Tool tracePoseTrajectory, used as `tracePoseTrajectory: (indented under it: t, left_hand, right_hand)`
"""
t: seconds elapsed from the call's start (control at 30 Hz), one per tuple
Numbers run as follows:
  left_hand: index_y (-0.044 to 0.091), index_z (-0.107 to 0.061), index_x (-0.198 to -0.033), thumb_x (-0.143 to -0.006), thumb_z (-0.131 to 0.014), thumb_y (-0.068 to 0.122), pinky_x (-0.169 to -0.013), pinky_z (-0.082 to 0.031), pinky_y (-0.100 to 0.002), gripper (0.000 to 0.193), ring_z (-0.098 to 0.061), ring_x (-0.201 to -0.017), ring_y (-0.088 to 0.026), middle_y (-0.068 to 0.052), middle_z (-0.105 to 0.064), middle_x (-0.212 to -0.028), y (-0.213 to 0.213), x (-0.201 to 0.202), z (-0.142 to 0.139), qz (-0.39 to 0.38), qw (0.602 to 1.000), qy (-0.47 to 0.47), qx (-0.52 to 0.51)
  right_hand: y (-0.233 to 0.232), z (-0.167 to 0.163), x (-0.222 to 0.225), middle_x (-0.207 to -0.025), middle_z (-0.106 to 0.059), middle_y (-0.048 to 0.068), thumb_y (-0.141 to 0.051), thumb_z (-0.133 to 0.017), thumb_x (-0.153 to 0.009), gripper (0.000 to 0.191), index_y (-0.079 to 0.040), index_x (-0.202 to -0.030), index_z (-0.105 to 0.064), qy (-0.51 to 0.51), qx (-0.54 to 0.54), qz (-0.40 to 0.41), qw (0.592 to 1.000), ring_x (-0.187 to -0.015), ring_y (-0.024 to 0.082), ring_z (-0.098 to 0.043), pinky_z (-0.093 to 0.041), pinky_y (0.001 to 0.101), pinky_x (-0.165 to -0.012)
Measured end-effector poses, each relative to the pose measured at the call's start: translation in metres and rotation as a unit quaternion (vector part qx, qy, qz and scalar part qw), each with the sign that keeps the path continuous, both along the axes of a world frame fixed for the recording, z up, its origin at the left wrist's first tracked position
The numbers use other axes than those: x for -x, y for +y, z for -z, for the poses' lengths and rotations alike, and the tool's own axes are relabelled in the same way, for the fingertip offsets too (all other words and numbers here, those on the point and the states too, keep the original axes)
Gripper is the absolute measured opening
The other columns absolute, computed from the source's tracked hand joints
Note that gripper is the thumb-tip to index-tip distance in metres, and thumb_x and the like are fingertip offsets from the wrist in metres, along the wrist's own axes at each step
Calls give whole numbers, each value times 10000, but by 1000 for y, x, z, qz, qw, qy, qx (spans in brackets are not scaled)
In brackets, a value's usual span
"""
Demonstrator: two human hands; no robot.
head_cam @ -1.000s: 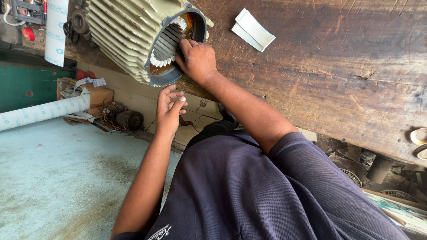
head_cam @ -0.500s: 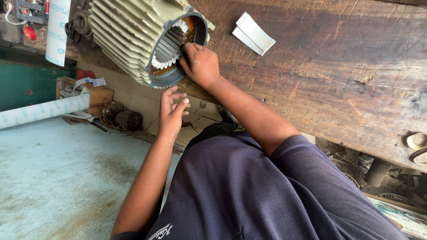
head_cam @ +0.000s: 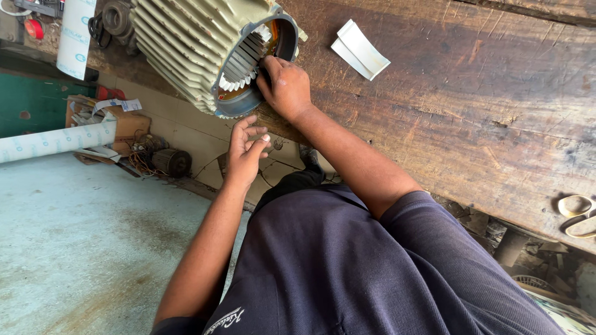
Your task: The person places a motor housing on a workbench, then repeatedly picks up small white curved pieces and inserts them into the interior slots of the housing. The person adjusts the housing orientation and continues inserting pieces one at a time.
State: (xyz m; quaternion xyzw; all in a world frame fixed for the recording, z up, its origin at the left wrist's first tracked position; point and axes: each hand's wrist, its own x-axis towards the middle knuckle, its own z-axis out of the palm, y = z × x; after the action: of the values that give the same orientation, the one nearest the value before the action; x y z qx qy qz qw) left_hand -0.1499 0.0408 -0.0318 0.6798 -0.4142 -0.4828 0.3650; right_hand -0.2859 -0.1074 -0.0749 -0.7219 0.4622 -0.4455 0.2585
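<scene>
Left hand (head_cam: 246, 151) slightly lower, fingers curled

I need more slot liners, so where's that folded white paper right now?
In the head view the folded white paper lies on the wooden workbench, upper middle, just right of the finned motor housing and beyond the hand at its open end.

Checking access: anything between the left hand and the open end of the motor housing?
Nothing visible. The left hand hangs just off the rim of the motor housing with open air between. The right hand is already at the opening, fingers in among the stator slots.
</scene>
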Motion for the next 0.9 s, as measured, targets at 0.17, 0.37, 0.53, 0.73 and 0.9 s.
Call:
tracePoseTrajectory:
  t: [0.17, 0.37, 0.53, 0.73, 0.9]
  left_hand:
    - [99, -408, -1482, -962, -675, 162, -766, -538, -252, 588, -660, -950, -108, -72, -624, -1266, 0, 1, -2, 1, 1000, -2, 0]
    - [87, -494, -1419, -965, -679, 156, -738, -534, -249, 495, -663, -932, -118, -64, -642, -1228, 5, -20, 7, -30, 999, 12, 6]
    - [23, -527, -1371, -1000, -707, 118, -750, -548, -271, 423, -663, -958, -130, -65, -642, -1227, -2, -67, 22, -103, 990, 64, 72]
    - [116, -256, -1630, -927, -807, 67, -955, -583, -381, 895, -497, -1316, -288, -154, -426, -1548, -55, -139, 3, -10, 976, -66, 207]
    - [130, -78, -1677, -764, -952, 190, -1198, -388, -529, 1265, -255, -1568, -376, -180, -207, -1727, -107, -165, -14, 137, 962, -101, 214]
  right_hand:
    - [0, -5, 4, -959, -690, 152, -190, -714, -903, 259, -46, -1088, -604, -19, -8, -10, 1000, -855, 386, -689, -549, 494, -729]
    - [28, -17, 18, -1005, -620, 200, -151, -684, -932, 232, -26, -1091, -569, -92, 19, -40, 995, -871, 408, -665, -549, 489, -748]
    - [56, -45, 19, -1040, -619, 220, -236, -765, -905, 309, -36, -1079, -607, -52, 65, -65, 994, -900, 429, -650, -544, 492, -763]
    - [64, -85, -1, -1076, -655, 196, -315, -825, -866, 470, -14, -1152, -605, 19, 24, -113, 993, -956, 421, -671, -551, 489, -784]
    - [60, -95, -30, -1172, -640, 243, -318, -831, -830, 642, 39, -1283, -550, 64, 63, -84, 992, -1013, 449, -656, -550, 500, -810]
